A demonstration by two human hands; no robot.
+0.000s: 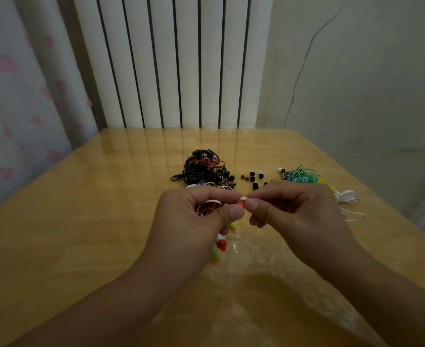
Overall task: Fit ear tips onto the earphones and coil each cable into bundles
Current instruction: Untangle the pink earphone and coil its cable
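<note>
My left hand (196,216) grips a red earphone set, its red-and-white cable (206,207) looped in the palm and one red earbud (240,203) held at the fingertips. A second red earbud (221,244) hangs below that hand. My right hand (289,209) pinches something small and white against the held earbud; the fingers hide what it is. Several loose dark ear tips (255,177) lie on the table beyond my hands.
A tangle of black and orange earphones (201,169) lies at the table's middle. Green earphones (301,175) and white ones (348,197) sit at the right. Small yellow and green pieces (232,225) lie under my left hand. A radiator (171,61) stands behind the wooden table (81,221).
</note>
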